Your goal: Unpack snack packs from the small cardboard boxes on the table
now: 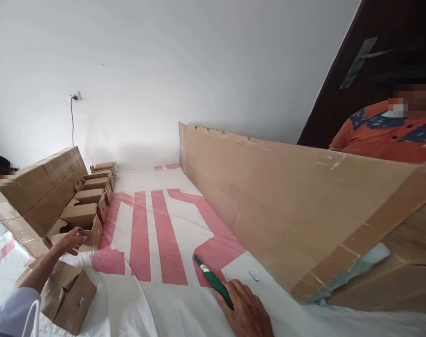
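Note:
My right hand [248,311] comes in at the bottom centre and rests on the white sheet with pink markings [157,234]. Its fingers are closed over the handle of a green utility knife [211,277], whose blade end points up and left. Just right of the knife stands a long flat cardboard carton [286,206] on its edge, running from the back wall to the right front. A small white piece [254,276] lies on the sheet between the hand and the carton. My left hand is not in view.
Another person's hand [70,239], on a light-sleeved arm from the lower left, touches a row of small open cardboard boxes [90,206]. Behind them are stacked brown cartons [40,187], and a box [69,295] sits at lower left. A person in an orange shirt [385,131] is behind the long carton.

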`<action>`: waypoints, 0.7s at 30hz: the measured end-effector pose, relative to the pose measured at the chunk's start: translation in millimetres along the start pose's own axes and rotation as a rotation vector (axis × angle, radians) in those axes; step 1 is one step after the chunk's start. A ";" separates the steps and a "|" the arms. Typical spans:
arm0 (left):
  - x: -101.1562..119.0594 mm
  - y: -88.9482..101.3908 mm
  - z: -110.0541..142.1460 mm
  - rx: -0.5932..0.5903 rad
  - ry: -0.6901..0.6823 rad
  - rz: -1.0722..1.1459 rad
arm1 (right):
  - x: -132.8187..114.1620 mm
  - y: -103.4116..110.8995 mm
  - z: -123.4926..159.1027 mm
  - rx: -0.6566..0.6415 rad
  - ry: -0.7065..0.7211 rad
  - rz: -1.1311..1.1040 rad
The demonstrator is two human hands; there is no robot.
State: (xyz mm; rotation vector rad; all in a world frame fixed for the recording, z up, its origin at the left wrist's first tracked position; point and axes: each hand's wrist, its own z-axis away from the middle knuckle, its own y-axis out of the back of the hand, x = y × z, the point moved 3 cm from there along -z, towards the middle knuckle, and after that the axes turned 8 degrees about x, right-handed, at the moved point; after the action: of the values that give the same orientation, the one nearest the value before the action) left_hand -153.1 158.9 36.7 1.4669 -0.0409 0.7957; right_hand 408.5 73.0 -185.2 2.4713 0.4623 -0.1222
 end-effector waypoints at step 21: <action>-1.6 -1.6 -3.7 0.043 -0.048 -0.092 | 1.6 -2.7 0.6 0.005 -0.019 -0.045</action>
State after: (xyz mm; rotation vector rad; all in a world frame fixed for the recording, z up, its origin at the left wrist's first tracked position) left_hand -155.1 161.6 33.9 1.5179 0.0069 0.6904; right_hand 409.0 75.2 -187.5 2.4630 0.5107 -0.1651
